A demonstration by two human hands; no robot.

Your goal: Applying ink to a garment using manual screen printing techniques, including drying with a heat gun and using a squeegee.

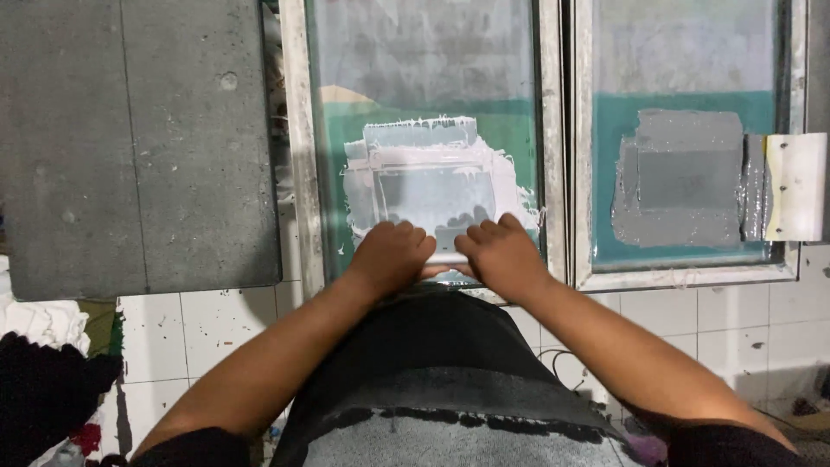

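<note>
At upper left of the frame, a grey flat board [138,147] fills the area, speckled and bare. Below it, at lower left, a heap of white and dark cloth [43,363] lies over the white tiled floor [207,337].

At centre frame stands a framed printing screen [298,173] with a green mesh; a broad patch of white ink [432,173] covers its middle. The left hand [389,255] rests on the near lower part of this screen, fingers curled down and closed over the handle of a squeegee [445,258], of which only a pale strip shows between the two hands. The right hand [503,255] sits just beside the left, its fingers likewise folded tight over the same squeegee. Both forearms run down toward the lower edge of the frame, on either side of a dark garment stretched below the screen.

At right of frame, a second framed screen [584,173] carries a patch of grey ink [683,177] on green mesh. A second squeegee with a white blade [797,186] lies at its right edge, touching the frame, well apart from both hands.
</note>
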